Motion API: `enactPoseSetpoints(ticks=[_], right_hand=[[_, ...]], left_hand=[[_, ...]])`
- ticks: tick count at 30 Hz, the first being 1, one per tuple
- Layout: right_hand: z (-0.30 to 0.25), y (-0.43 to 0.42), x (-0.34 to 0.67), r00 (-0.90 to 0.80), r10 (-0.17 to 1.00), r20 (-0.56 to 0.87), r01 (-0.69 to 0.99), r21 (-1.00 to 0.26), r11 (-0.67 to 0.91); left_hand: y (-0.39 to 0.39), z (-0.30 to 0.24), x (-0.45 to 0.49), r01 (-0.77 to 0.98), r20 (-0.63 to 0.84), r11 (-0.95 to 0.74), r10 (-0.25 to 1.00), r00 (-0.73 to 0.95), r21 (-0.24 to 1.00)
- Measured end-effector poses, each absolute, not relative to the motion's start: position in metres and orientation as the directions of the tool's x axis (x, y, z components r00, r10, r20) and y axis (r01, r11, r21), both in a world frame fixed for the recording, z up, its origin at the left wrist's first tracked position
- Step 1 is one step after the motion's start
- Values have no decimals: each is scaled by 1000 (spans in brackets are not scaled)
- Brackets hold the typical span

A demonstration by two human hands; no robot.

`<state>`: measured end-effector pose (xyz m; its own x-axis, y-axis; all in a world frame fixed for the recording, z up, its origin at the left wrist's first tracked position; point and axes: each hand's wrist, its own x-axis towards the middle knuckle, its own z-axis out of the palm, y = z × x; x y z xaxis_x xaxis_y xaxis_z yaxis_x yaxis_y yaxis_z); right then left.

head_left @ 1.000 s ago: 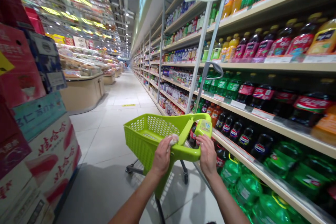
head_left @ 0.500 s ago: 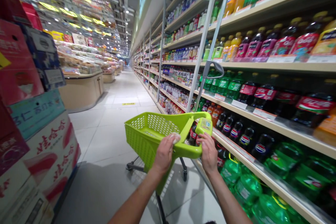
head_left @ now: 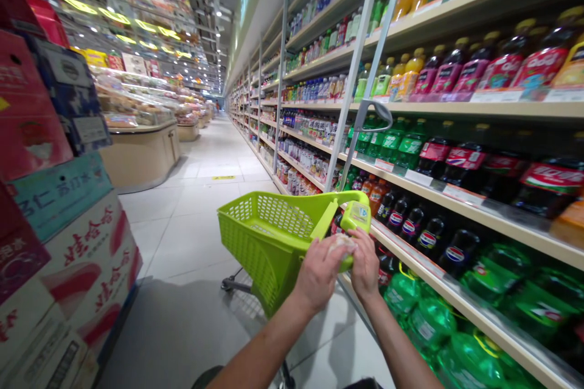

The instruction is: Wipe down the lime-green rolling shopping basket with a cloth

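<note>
A lime-green plastic shopping cart (head_left: 260,234) stands in the aisle in front of me, its basket empty. My left hand (head_left: 319,273) is closed on a small white wad, a tissue or cloth (head_left: 341,243), and presses it on the cart's handle bar near the right end. My right hand (head_left: 365,264) grips the same handle just beside it, under the green handle module (head_left: 356,217). The two hands touch each other.
Shelves of soft-drink bottles (head_left: 438,152) run along the right, close to the cart. Stacked cartons (head_left: 55,237) stand at the left. A metal stand with a white sign (head_left: 365,73) rises by the shelf. The tiled aisle (head_left: 214,170) stretches ahead past a curved counter (head_left: 141,152).
My left hand slid right along the handle with the white wad until it met my right hand. The cart and view shifted slightly.
</note>
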<state>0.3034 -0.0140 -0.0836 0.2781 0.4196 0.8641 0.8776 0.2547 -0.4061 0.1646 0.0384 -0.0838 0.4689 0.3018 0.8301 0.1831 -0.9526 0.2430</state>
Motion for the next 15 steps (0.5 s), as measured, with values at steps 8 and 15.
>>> enactPoseSetpoints(ticks=[8,15], right_hand=[[-80,-16,319,250,503,827,856,-432,285],[-80,-13,321,326,484,812,818,-499,286]], left_hand=[[67,-98,150,325,797,-882,455,398,341],[36,-86,180,177,827,-970,234,511,165]])
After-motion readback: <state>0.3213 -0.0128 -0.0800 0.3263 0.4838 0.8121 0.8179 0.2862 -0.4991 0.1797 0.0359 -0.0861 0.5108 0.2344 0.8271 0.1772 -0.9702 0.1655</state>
